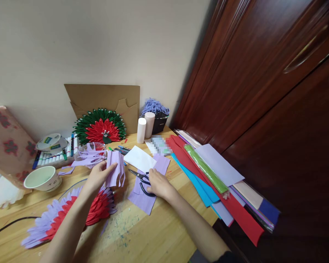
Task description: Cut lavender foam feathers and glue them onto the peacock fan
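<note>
My left hand (pixel 98 175) holds up a lilac paper piece (pixel 115 171) cut into strips, fingers pinched on its left edge. My right hand (pixel 158 183) rests on the wooden table, fingers curled at the black handles of a pair of scissors (pixel 140 177). The scissors lie on a lilac paper sheet (pixel 148 190). Under my left forearm lies a fan of lilac and red paper petals (pixel 71 215). A white sheet (pixel 139 158) lies just beyond the scissors.
A green and red paper fan (pixel 100 128) leans on cardboard (pixel 104 98) at the wall. Marker set (pixel 56 155), paper cup (pixel 42 178), two white rolls (pixel 145 128), a basket of lilac yarn (pixel 157 113). Coloured paper sheets (pixel 216 175) overhang the right edge beside a dark wooden wardrobe (pixel 276 109).
</note>
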The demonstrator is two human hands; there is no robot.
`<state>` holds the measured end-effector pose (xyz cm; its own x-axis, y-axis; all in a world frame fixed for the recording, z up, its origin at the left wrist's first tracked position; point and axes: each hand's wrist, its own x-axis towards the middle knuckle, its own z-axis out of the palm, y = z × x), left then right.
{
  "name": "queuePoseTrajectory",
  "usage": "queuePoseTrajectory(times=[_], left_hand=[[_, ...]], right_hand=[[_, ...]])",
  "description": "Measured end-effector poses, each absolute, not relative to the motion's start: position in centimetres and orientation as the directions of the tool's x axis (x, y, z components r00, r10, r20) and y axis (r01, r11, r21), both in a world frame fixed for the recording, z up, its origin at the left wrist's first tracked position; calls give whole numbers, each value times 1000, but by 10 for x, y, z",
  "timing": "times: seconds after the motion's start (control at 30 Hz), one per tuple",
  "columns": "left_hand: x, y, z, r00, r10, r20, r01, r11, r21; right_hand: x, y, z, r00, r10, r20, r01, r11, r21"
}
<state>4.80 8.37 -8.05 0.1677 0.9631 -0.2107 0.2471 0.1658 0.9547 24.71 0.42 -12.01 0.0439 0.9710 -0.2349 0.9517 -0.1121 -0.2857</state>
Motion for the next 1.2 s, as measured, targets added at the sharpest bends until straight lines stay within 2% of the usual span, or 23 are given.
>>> queuePoseTrajectory(times=[0.3, 0.4, 0.47, 0.57, 0.63, 0.67, 0.73, 0.83, 1.0, 1.2], left_hand=[[45, 86, -89, 233, 954, -191, 214, 141, 967], [44, 87, -89, 189, 960, -206, 191, 169, 967], [43, 87, -87, 165, 966, -200, 165, 173, 971], [45, 86, -83, 125, 972, -199, 144, 181, 973], [47, 84, -80, 94, 976, -197, 131, 184, 974], [48, 83, -79, 81, 978, -194, 124, 183, 975], [50, 82, -78, 70, 980, -188, 113, 180, 977], [50, 82, -77, 58, 981, -187, 105, 181, 978], [49, 83, -77, 17, 981, -191, 102, 188, 977], [49, 84, -78, -12, 977, -213, 70, 213, 975]], right_hand=[[249, -1, -133, 78, 991, -107, 926, -112, -361], [252, -4, -130, 94, 992, -83, 880, -122, -458], [252, -4, -131, 134, 990, -54, 811, -141, -568], [248, 0, -139, 170, 980, -106, 559, -184, -809], [240, 4, -146, 64, 968, -243, 258, -252, -933], [236, 5, -149, -20, 958, -286, 92, -283, -955], [225, 6, -153, -158, 943, -292, -195, -320, -927], [212, 5, -156, -240, 933, -268, -427, -349, -834], [207, -1, -151, -309, 913, -268, -536, -400, -744], [208, -1, -152, -354, 888, -295, -479, -443, -758]])
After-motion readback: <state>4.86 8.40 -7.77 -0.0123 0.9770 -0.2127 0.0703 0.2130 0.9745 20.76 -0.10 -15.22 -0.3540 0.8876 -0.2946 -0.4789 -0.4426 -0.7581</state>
